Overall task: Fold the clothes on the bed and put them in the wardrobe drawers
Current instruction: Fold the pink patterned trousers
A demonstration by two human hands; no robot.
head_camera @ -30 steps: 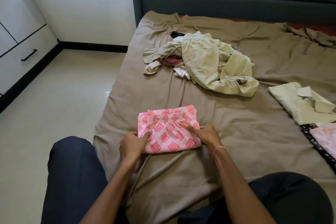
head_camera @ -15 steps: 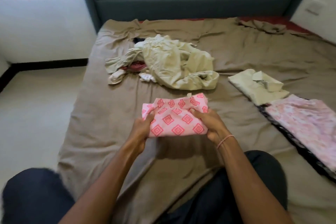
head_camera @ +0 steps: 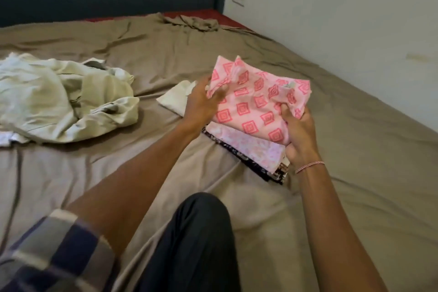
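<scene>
Pink diamond-print garment, folded, is held in both hands on my feed. Left hand grips its left edge, thumb on top, fingers underneath. Right hand is clamped on the near-right corner w/ fingers curled into the cloth. It sits directly over a folded stack on the bed: pale pink floral piece on a dark patterned piece. Can't tell if it's touching the stack. Folded cream shirt lies just behind the left hand. Unfolded cream heap is well apart, far left of the sheet.
</scene>
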